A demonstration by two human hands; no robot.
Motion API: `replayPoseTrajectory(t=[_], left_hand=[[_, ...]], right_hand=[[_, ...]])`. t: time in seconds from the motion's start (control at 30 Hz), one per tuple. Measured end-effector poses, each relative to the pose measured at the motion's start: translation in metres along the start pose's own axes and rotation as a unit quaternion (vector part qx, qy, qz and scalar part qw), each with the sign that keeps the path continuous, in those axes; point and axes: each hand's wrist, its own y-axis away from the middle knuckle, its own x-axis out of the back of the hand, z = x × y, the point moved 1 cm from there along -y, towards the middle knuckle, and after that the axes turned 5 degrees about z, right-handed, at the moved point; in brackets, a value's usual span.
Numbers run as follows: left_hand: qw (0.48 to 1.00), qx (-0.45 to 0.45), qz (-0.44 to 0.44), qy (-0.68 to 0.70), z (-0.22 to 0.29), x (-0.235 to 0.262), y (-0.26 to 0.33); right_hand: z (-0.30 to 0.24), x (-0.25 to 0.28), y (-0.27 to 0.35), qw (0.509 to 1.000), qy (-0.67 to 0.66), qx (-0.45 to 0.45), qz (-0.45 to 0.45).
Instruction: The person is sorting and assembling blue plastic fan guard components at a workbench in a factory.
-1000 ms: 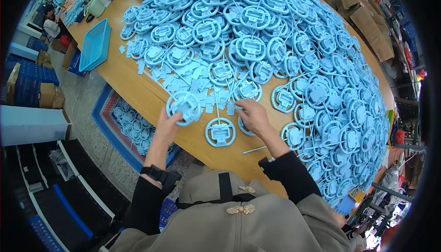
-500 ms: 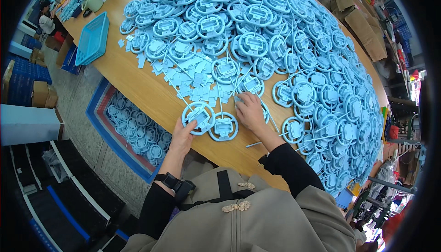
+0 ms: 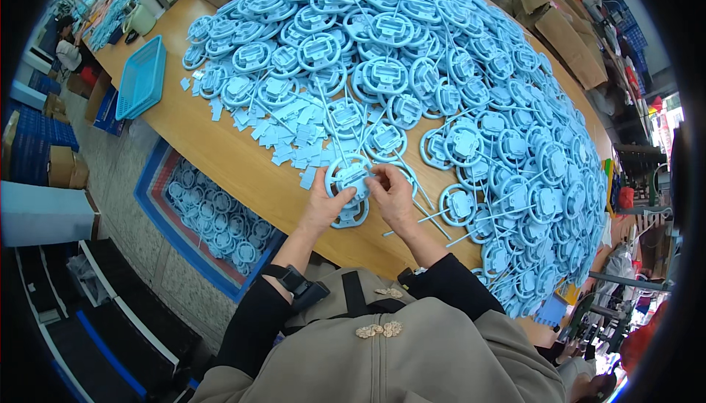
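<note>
A light-blue plastic ring-shaped part (image 3: 351, 175) with a boxy centre and a thin stem is held up over the table's near edge. My left hand (image 3: 324, 203) grips its left side, thumb across the centre. At its right side, my right hand (image 3: 393, 195) has thumb and fingertips pinched together against the part; whatever is between them is hidden. Partly covered below lies a second ring part (image 3: 353, 216). Small flat blue plates (image 3: 300, 129) are scattered just beyond my hands. Another ring part (image 3: 385, 140) lies beyond my right hand.
A tall heap of the same ring parts (image 3: 456, 72) covers the table's far and right sides. At the left edge stands a blue basket (image 3: 141, 79). On the floor, a blue-rimmed bin (image 3: 165, 215) holds more parts. A person (image 3: 70, 50) sits far left.
My left hand has lifted the ring part and moved it right, over the second one. My right hand has come back from beside the loose plates to the held part's right side.
</note>
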Motion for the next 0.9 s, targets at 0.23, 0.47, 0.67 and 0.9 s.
replayPoseTrajectory(t=[0.23, 0.47, 0.67, 0.9], left_hand=[[0.999, -0.014, -0.040, -0.018, 0.002, -0.020, -0.009], [0.985, -0.036, -0.096, -0.137, -0.001, -0.080, -0.026], [0.910, -0.038, -0.180, -0.373, -0.038, -0.133, -0.088], [0.819, -0.035, -0.112, -0.562, -0.036, -0.194, -0.138]], right_hand=[[0.004, 0.021, -0.003, 0.961, -0.232, -0.140, -0.061], [0.025, 0.069, -0.003, 0.959, -0.239, -0.151, 0.028], [0.034, 0.202, -0.008, 0.903, -0.255, -0.072, 0.337], [0.001, 0.275, 0.015, 0.865, -0.282, -0.106, 0.402]])
